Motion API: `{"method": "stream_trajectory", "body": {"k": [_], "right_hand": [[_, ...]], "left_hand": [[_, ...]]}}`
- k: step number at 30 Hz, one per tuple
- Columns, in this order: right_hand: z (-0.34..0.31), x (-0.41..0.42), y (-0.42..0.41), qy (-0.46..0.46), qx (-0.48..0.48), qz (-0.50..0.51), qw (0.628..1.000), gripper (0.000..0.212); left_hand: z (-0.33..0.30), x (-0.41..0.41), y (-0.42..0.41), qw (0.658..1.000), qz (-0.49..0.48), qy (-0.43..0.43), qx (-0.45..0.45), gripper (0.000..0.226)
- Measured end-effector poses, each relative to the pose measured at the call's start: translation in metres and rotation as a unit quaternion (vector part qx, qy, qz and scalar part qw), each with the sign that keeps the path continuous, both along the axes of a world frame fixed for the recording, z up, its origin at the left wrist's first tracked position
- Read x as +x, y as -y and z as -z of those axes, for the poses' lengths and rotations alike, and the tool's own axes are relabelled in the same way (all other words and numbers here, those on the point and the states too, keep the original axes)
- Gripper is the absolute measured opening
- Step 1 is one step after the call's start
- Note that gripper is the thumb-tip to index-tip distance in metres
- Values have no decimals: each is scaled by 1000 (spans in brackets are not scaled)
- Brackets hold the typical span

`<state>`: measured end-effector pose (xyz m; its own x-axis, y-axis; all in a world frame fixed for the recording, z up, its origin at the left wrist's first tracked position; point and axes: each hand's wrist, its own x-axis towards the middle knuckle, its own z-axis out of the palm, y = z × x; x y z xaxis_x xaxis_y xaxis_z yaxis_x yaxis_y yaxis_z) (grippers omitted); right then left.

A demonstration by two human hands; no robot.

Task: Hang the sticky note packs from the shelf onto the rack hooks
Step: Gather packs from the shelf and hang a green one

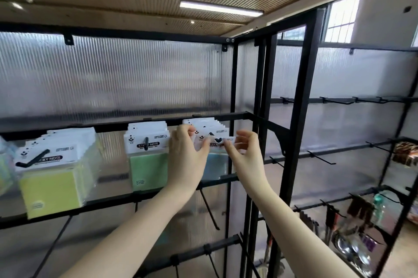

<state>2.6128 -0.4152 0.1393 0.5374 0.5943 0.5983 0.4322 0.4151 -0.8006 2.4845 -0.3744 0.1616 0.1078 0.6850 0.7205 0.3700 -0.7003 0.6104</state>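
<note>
Blue sticky note pack (216,142) pinched at its header by left hand (187,153) and right hand (245,153)

Your two forearms enter from the bottom edge of the head view, both bare from the lower frame to the wrist; no sleeve, cuff, glove, watch, bracelet or ring shows on either. Your left hand (186,153) presents its back to the camera, knuckles and the line of the wrist plainly visible, with short, unpainted nails as far as the blur allows. Your right hand (245,148) shows its back and thumb side; its fingers are slim, and the nails there are too blurred to judge. Both forearms are smooth, without markings, tape or cables, and widen steadily toward the lower edge, where the elbows are cut off.
</note>
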Motion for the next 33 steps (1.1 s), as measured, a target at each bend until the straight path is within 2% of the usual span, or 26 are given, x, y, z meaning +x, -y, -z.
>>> {"method": "stream_trajectory", "body": {"k": [5,12,18,23,28,33], "right_hand": [[9,2,-12,-28,-47,-12,998,38],[16,9,-28,-24,-109,-12,994,36],[20,9,-36,-22,-122,-3,992,39],[32,6,-23,-26,-136,-5,990,27],[70,-5,-5,-34,-210,21,977,22],[92,-34,4,-19,-293,41,955,16]], "left_hand": [[15,8,-6,999,-35,20,-24,35],[26,18,-22,992,-63,24,-109,35],[29,15,-27,987,-69,-14,-145,41],[42,9,-16,981,-65,-37,-177,41],[74,-15,1,963,-11,-105,-249,34],[95,-60,15,942,5,-178,-285,25]]}}
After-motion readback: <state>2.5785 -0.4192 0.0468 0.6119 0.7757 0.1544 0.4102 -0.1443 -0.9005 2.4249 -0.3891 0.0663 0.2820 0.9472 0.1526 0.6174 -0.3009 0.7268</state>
